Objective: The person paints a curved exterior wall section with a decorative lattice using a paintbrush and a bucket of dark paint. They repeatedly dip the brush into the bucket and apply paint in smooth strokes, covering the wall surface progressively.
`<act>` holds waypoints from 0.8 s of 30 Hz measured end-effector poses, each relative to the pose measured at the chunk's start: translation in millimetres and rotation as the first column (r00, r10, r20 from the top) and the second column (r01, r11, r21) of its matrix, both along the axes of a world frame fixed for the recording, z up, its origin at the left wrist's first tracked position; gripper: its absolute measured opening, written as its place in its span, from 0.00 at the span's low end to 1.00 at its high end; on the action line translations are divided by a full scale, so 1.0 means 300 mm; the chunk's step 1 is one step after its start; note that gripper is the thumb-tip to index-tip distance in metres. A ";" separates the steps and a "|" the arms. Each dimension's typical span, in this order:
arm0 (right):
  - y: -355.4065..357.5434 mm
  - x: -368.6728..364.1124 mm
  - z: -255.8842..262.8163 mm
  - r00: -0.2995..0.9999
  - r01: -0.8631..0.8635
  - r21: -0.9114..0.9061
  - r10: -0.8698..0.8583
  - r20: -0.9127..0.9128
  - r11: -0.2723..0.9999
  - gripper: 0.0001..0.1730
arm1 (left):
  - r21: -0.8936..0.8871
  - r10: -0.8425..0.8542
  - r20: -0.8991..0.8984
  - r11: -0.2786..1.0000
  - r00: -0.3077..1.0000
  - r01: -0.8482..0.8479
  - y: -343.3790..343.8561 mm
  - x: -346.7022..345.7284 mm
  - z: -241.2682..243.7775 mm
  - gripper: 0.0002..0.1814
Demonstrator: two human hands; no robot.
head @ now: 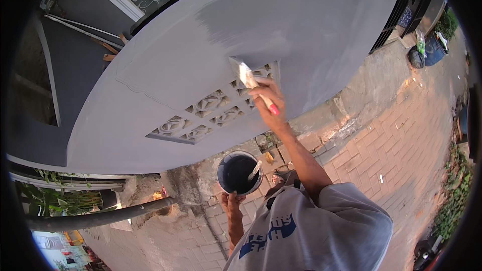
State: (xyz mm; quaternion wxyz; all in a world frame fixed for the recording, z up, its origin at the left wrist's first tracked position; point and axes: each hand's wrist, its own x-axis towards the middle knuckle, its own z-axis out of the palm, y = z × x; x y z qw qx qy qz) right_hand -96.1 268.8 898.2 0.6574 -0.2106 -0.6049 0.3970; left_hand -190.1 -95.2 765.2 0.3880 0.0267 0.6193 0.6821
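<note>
My right hand (268,99) grips the handle of a paintbrush (248,76), pale with a red end. Its bristles are at the wall (180,64), near the upper edge of the recessed vent-block panel (211,101); whether they touch is blurred. Darker grey paint (263,15) covers the wall's upper part, with streaky edges against the lighter grey. Low in front of me, my left hand (233,198) holds the rim of a paint bucket (222,175) with dark grey paint inside. A paint-smeared stick (255,170) leans in the bucket.
Brick paving (361,150) runs along the wall's foot, with broken concrete at its edge. A black metal gate (393,11), a blue bin (435,49) and a black bag (416,58) stand at the upper right. At the lower left are a dark pipe (101,216) and plants (60,201).
</note>
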 end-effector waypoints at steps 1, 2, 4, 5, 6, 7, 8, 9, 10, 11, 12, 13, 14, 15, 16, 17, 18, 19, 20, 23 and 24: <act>0.054 0.057 -0.028 1.000 0.013 -0.030 -0.013 -0.002 0.999 0.11 | -0.002 0.001 -0.004 1.000 1.000 -0.001 0.003 -0.001 0.003 0.14; 0.113 0.115 -0.062 0.996 0.079 -0.070 -0.081 -0.024 0.994 0.10 | -0.003 -0.004 -0.008 1.000 1.000 0.004 0.004 -0.005 0.004 0.14; 0.200 0.209 -0.115 0.973 0.194 -0.149 -0.209 -0.099 0.970 0.07 | -0.005 -0.004 -0.011 1.000 1.000 0.004 -0.016 -0.026 -0.016 0.14; 0.223 0.232 -0.128 0.952 0.241 -0.185 -0.269 -0.145 0.953 0.07 | 0.006 -0.006 -0.009 1.000 1.000 0.006 -0.016 -0.029 -0.020 0.13; 0.211 0.231 -0.103 0.931 0.278 -0.254 -0.324 -0.165 0.927 0.08 | 0.016 -0.005 -0.005 1.000 1.000 0.005 -0.016 -0.027 -0.022 0.13; 0.180 0.225 -0.041 0.909 0.306 -0.322 -0.375 -0.181 0.896 0.09 | 0.027 0.001 0.001 1.000 1.000 -0.001 -0.016 -0.022 -0.021 0.13; 0.158 0.205 0.011 0.884 0.329 -0.390 -0.425 -0.193 0.860 0.11 | 0.017 0.009 0.003 1.000 1.000 -0.009 -0.013 -0.023 -0.021 0.12; 0.164 0.183 0.048 0.891 0.321 -0.399 -0.417 -0.181 0.859 0.10 | 0.029 -0.005 0.001 1.000 1.000 0.005 0.012 -0.023 -0.011 0.12; 0.176 0.143 0.082 0.901 0.306 -0.411 -0.401 -0.168 0.859 0.10 | 0.038 -0.011 0.000 0.999 1.000 0.011 0.033 -0.016 0.003 0.11; 0.180 0.106 0.118 0.912 0.287 -0.423 -0.380 -0.155 0.860 0.10 | 0.048 -0.012 -0.002 0.999 1.000 0.012 0.040 -0.010 0.012 0.11; 0.171 0.078 0.176 0.914 0.218 -0.416 -0.334 -0.229 0.883 0.08 | 0.051 -0.017 -0.002 0.999 1.000 0.017 0.032 -0.014 0.004 0.11; 0.162 0.060 0.246 0.910 0.148 -0.404 -0.285 -0.302 0.903 0.07 | 0.056 -0.022 -0.004 0.998 1.000 0.022 0.029 -0.020 -0.009 0.11; 0.157 0.052 0.281 0.898 0.079 -0.386 -0.234 -0.373 0.919 0.07 | 0.061 -0.026 -0.005 0.998 1.000 0.026 0.025 -0.024 -0.021 0.11; 0.152 0.060 0.278 0.863 -0.013 -0.362 -0.173 -0.475 0.932 0.07 | 0.051 -0.024 -0.005 0.998 1.000 0.025 0.029 -0.019 -0.018 0.11; 0.139 0.078 0.268 0.814 -0.102 -0.329 -0.111 -0.570 0.939 0.08 | 0.041 -0.023 -0.004 0.999 1.000 0.023 0.033 -0.013 -0.015 0.11; 0.135 0.098 0.258 0.752 -0.188 -0.286 -0.049 -0.657 0.940 0.08 | 0.032 -0.021 -0.004 0.999 1.000 0.021 0.037 -0.008 -0.012 0.11; 0.144 0.119 0.223 0.764 -0.163 -0.332 -0.094 -0.638 0.929 0.08 | 0.015 -0.015 0.001 1.000 1.000 0.015 0.042 -0.003 -0.002 0.12; 0.164 0.138 0.164 0.775 -0.138 -0.375 -0.136 -0.618 0.917 0.08 | 0.000 -0.007 0.004 1.000 1.000 0.007 0.050 0.003 0.009 0.12; 0.178 0.151 0.108 0.785 -0.116 -0.419 -0.175 -0.594 0.900 0.09 | -0.016 0.005 0.008 1.000 1.000 -0.005 0.051 0.008 0.013 0.12; 0.214 0.185 0.001 0.840 0.061 -0.478 -0.303 -0.449 0.876 0.08 | -0.032 -0.025 0.010 0.999 1.000 0.025 0.027 -0.007 -0.016 0.13; 0.213 0.189 0.004 0.868 0.271 -0.362 -0.389 -0.309 0.892 0.09 | -0.022 -0.033 0.006 0.999 0.999 0.033 0.029 -0.008 -0.021 0.13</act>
